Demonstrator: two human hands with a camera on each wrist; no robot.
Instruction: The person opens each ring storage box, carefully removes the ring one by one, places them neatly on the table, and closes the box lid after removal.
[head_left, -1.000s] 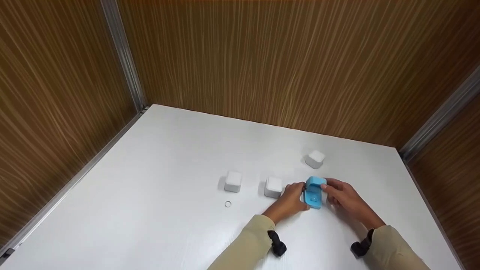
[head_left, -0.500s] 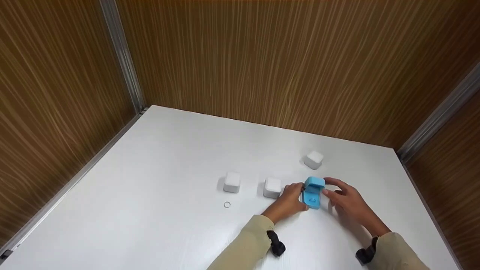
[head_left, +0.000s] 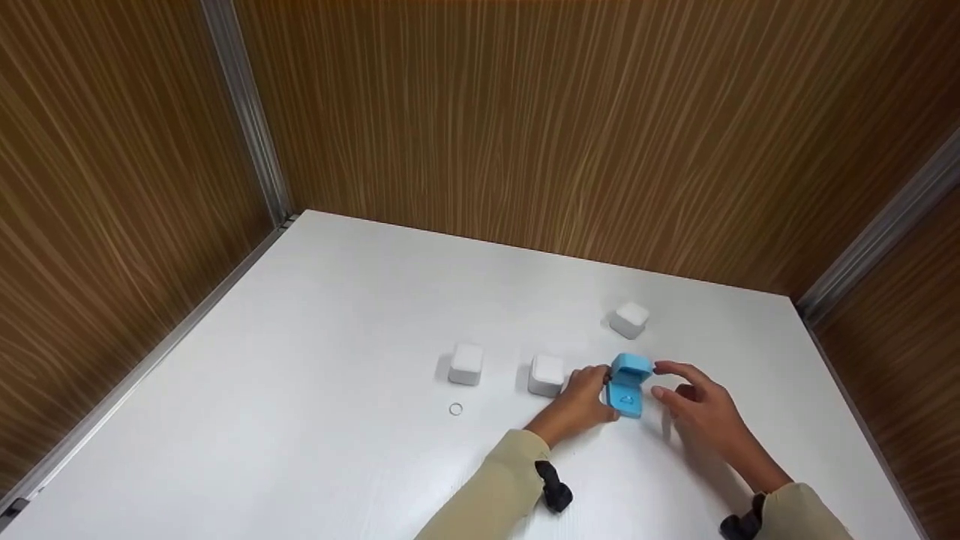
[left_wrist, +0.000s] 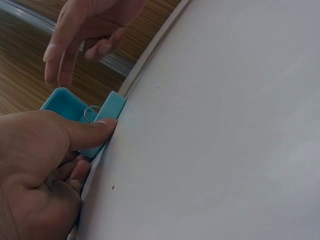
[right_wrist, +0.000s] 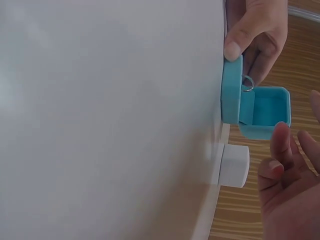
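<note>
A light blue ring box (head_left: 625,411) sits on the table with its lid (right_wrist: 270,129) raised. A thin silver ring (right_wrist: 251,84) stands in its insert. My left hand (head_left: 577,401) grips the base from the left, thumb on the front side; its other fingers are partly hidden behind the box in the left wrist view. To the right, my right hand (head_left: 701,409) holds nothing, index finger and thumb spread beside the lid. The right wrist view has its fingertips (right_wrist: 281,132) overlapping the lid's edge.
Close left of my left hand stands a white box (head_left: 546,376), with another white box (head_left: 466,364) farther left and a third white box (head_left: 630,320) behind the blue one. A loose ring (head_left: 456,415) lies on the white table (head_left: 337,337). Wood-grain panels (head_left: 525,135) enclose the back and sides.
My right hand has let go of the raised lid and drawn back a little to the right, its fingers spreading. My left hand keeps its grip on the ring box.
</note>
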